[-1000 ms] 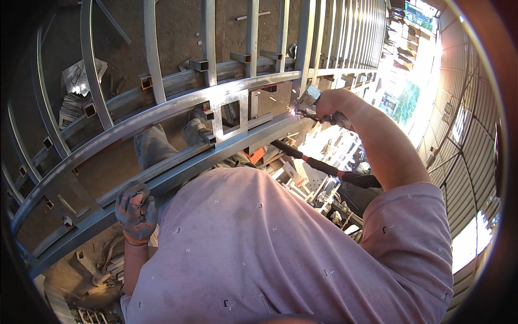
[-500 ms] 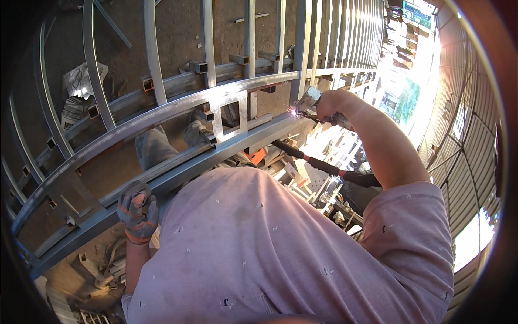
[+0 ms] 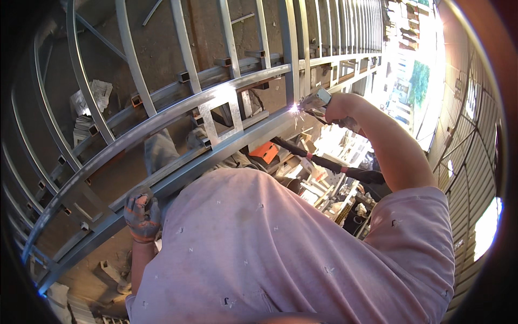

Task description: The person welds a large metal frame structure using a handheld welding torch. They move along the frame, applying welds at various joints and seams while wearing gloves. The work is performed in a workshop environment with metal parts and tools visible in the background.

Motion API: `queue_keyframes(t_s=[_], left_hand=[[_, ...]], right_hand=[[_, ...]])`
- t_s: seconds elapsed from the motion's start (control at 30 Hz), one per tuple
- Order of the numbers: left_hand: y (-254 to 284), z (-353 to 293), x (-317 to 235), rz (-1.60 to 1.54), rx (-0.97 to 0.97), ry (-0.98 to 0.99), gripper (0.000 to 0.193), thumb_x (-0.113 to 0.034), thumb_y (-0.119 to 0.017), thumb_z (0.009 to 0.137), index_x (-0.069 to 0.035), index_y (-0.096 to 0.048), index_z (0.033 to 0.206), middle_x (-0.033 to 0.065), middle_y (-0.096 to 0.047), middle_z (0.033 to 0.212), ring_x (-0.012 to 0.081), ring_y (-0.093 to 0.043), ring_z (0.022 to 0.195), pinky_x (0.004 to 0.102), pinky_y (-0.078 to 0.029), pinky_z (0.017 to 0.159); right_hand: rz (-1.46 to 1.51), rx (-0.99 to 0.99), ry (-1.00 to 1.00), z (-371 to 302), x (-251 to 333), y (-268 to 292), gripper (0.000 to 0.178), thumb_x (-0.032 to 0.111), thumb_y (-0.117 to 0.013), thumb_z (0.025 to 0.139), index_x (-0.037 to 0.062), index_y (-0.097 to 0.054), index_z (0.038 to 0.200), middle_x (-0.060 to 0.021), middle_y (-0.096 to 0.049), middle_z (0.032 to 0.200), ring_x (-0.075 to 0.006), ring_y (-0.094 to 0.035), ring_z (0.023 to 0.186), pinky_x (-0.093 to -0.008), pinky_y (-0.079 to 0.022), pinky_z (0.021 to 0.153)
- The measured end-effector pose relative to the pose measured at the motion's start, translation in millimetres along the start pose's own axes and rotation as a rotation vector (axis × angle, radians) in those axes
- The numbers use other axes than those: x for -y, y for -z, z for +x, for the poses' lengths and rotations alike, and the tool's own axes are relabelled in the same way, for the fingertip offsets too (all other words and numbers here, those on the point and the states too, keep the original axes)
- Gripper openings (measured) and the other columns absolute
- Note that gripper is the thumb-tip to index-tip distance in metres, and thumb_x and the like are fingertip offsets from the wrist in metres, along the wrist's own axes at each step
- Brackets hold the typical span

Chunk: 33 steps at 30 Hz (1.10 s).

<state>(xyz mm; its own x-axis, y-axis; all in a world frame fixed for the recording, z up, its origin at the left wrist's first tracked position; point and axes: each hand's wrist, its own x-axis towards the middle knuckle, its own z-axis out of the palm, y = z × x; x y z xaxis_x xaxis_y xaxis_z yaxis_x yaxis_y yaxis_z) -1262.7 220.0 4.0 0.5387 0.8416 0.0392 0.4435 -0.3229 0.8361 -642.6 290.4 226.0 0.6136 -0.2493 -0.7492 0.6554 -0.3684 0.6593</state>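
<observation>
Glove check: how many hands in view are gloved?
1. The left hand, in a grey-orange glove, grips the lower rail. The right hand, bare, holds the welding torch.

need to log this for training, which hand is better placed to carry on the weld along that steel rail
Right. The right hand already holds the welding torch with its tip sparking at the steel rail. The gloved left hand is far down the same rail, gripping its edge to brace, with no tool in it.

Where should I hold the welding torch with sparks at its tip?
Grip the grey welding torch by its rear handle, coming from the right, where the right hand holds it. The bright sparks sit at the left tip against the grey steel frame.
</observation>
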Motion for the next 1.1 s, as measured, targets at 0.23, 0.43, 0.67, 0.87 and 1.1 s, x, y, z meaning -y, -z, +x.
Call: queue_keyframes(t_s=[0.23,0.43,0.67,0.87,1.1], left_hand=[[16.6,17.9,-7.5,-0.069,0.111,0.064,0.019,-0.004,-0.078,0.09,-0.005,-0.072,0.108,0.0188,-0.077,0.109,0.0414,-0.073,0.099,0.0503,-0.059,0.091],[20.0,63.9,-30.4,-0.056,0.204,0.024,0.02,-0.004,-0.077,0.089,-0.005,-0.07,0.108,0.0176,-0.076,0.11,0.0405,-0.073,0.101,0.0494,-0.06,0.092],[-28.7,135.9,-97.6,-0.157,0.33,-0.093,0.026,-0.005,-0.077,0.086,-0.006,-0.071,0.111,0.015,-0.075,0.112,0.0374,-0.073,0.103,0.0469,-0.06,0.092],[-144.6,162.8,-168.5,-0.27,0.881,-0.031,0.045,-0.027,-0.088,0.088,-0.01,-0.073,0.127,0.0175,-0.073,0.127,0.0381,-0.071,0.119,0.0472,-0.058,0.104],[-286.4,137.8,-237.1,-0.531,1.567,-0.08,0.075,-0.055,-0.082,0.092,-0.011,-0.063,0.149,0.018,-0.073,0.137,0.0355,-0.07,0.129,0.0417,-0.053,0.115]], right_hand=[[0.288,-0.112,0.087,2.9,-79.6,-98.5,0.04,0.016,-0.085,0.082,0.0053,-0.079,0.12,-0.0154,-0.082,0.091,-0.0273,-0.08,0.075,-0.042,-0.065,0.069],[0.552,-0.632,0.325,-15.2,-99.0,-251.4,0.044,0.022,-0.087,0.085,0.0081,-0.076,0.124,-0.0221,-0.081,0.1,-0.0401,-0.08,0.099,-0.0486,-0.063,0.086],[1.266,-0.559,0.48,-14.6,-36.5,-342.9,0.029,0.008,-0.083,0.092,0.0023,-0.071,0.118,-0.0151,-0.079,0.093,-0.0292,-0.081,0.092,-0.0378,-0.062,0.081],[1.601,-0.359,0.504,-3.3,-6.3,-349.6,0.048,0.009,-0.083,0.096,0.0052,-0.062,0.138,-0.0043,-0.072,0.086,-0.014,-0.067,0.076,-0.034,-0.058,0.072],[1.767,-0.358,1.192,34.0,-14.4,-328.3,0.061,0.0,-0.067,0.104,-0.0025,-0.046,0.161,-0.0073,-0.067,0.123,-0.0159,-0.063,0.114,-0.034,-0.051,0.105]])
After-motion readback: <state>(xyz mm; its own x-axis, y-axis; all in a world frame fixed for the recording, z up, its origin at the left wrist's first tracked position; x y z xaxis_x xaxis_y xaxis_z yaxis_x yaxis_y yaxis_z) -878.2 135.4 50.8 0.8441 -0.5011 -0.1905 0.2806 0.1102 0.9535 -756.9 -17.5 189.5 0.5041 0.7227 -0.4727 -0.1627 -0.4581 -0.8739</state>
